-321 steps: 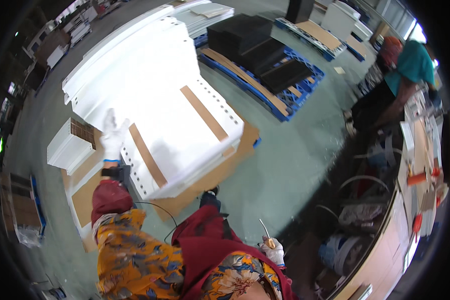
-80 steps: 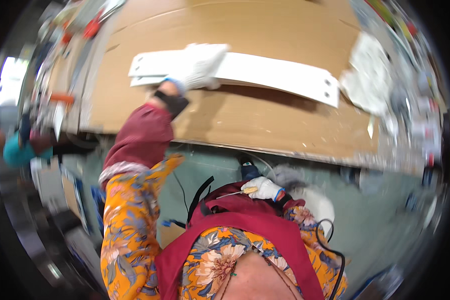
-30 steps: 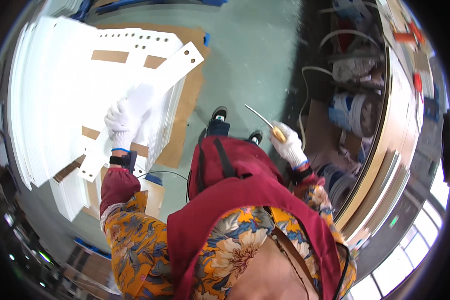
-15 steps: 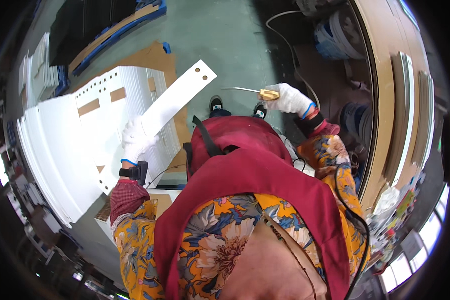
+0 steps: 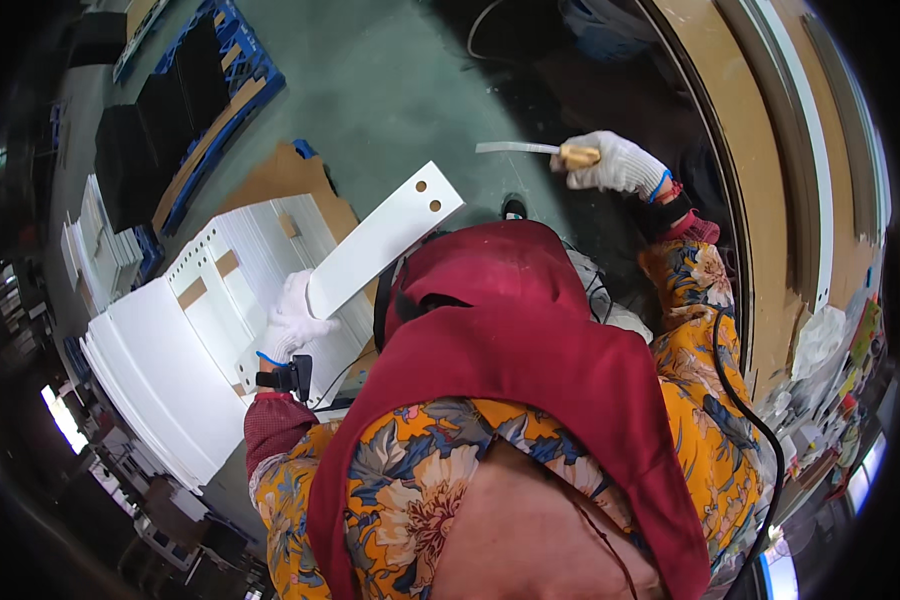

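Observation:
My left hand (image 5: 294,312), in a white knit glove, grips the near end of a long white board (image 5: 385,242). Two round holes pass through the board's far end, which points up and to the right in front of my apron. Off to the right, my right hand (image 5: 615,165), gloved as well, is closed round the pale wooden handle of a narrow-bladed scraper (image 5: 518,148). Its thin metal blade points left, apart from the board. Beneath my left hand stands a stack of white panels (image 5: 260,245), some with a row of small holes and brown patches.
More white panels (image 5: 160,370) lean to the left. Blue pallets (image 5: 255,85) with dark sheets stand at the far left, beside brown cardboard (image 5: 295,175). Along the right runs a brown workbench (image 5: 740,110) bearing long strips (image 5: 805,130). A blue bucket (image 5: 600,30) stands far right.
My view has turned, shifting the surroundings. The board and scraper stay in my hands; the scraper sits farther right, its blade showing more of its flat side.

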### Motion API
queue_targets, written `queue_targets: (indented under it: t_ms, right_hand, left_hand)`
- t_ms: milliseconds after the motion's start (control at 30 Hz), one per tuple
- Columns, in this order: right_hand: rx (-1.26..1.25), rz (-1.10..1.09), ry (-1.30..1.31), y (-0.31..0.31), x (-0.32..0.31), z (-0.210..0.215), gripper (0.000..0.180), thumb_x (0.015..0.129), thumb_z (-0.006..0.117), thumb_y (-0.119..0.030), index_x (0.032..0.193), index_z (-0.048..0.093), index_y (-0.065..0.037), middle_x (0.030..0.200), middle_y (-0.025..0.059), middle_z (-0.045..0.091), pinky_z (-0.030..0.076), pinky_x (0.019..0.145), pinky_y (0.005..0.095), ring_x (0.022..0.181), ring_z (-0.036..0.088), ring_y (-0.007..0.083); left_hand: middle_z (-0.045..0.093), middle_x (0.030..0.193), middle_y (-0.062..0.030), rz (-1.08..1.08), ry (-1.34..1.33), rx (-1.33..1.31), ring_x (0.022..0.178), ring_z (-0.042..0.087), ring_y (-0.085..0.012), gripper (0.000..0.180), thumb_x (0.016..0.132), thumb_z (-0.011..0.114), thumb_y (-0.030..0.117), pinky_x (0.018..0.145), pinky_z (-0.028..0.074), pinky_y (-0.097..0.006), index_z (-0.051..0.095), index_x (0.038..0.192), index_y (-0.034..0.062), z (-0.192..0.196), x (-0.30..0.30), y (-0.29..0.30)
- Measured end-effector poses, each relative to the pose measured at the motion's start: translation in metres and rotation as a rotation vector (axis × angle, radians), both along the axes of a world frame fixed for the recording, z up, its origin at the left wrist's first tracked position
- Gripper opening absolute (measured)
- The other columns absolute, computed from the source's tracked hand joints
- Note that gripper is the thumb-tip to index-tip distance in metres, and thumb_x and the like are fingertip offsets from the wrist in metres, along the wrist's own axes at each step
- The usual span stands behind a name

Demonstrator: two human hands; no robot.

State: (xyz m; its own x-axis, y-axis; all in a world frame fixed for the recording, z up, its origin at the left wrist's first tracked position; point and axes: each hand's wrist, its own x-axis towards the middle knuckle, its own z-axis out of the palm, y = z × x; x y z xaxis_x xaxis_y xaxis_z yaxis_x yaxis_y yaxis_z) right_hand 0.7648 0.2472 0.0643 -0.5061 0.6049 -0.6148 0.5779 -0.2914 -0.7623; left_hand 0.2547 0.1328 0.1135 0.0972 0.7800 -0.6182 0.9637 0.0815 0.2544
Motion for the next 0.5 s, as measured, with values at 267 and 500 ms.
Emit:
queue_targets:
  t_ms: [267, 500]
  right_hand:
    - [0.32, -0.073, -0.086, -0.021, 0.051, -0.011, 0.03, 0.075, 0.072, -0.014, 0.105, 0.067, -0.01, 0.083, 0.0029, 0.068, 0.051, 0.069, 0.0293, 0.074, 0.061, 0.0127]
    - [0.398, -0.261, -0.054, -0.057, 0.045, -0.013, 0.031, 0.076, 0.07, -0.016, 0.105, 0.065, -0.009, 0.088, 0.0133, 0.068, 0.052, 0.074, 0.0355, 0.08, 0.066, 0.0283]
  left_hand:
    - [0.052, 0.118, -0.0153, -0.028, -0.071, 0.028, 0.113, 0.053, -0.0327, 0.083, 0.052, 0.081, 0.028, 0.094, 0.046, -0.041, 0.048, 0.125, 0.0066, 0.007, 0.043, 0.029]
    - [0.057, 0.113, -0.0134, 0.232, -0.283, 0.414, 0.102, 0.058, -0.0244, 0.081, 0.054, 0.083, 0.028, 0.088, 0.048, -0.036, 0.048, 0.123, 0.0022, -0.03, 0.115, 0.095]
